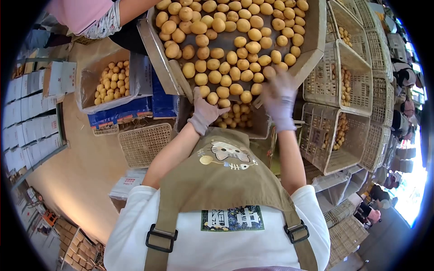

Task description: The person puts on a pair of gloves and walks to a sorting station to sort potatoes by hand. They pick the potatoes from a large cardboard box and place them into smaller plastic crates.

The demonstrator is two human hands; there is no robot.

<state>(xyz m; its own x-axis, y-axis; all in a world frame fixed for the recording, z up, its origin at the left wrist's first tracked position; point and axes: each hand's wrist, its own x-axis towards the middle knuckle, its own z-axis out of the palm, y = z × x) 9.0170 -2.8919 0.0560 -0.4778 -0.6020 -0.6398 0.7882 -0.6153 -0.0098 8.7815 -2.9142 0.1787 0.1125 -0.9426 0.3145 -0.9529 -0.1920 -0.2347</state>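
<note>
Round yellow-orange fruits (244, 49) cover a wide metal-edged sorting tray (312, 58) in front of me. My left hand (205, 111), in a pale glove, is at the tray's near left corner. Its fingers are apart, with the thumb beside the closest fruits. On the other side, my gloved right hand (279, 95) reaches over the near right edge, its fingers smeared by motion close to a fruit. Between my hands, below the tray's narrow mouth, a lined box (260, 128) holds more of these fruits.
A plastic-lined crate (86, 92) of fruits stands to the left, above an upturned woven-pattern basket (145, 144). Stacked plastic crates (337, 135) rise close on the right, some with fruits. Another person's arm (133, 11) reaches in at upper left. White cartons (31, 117) line the far left.
</note>
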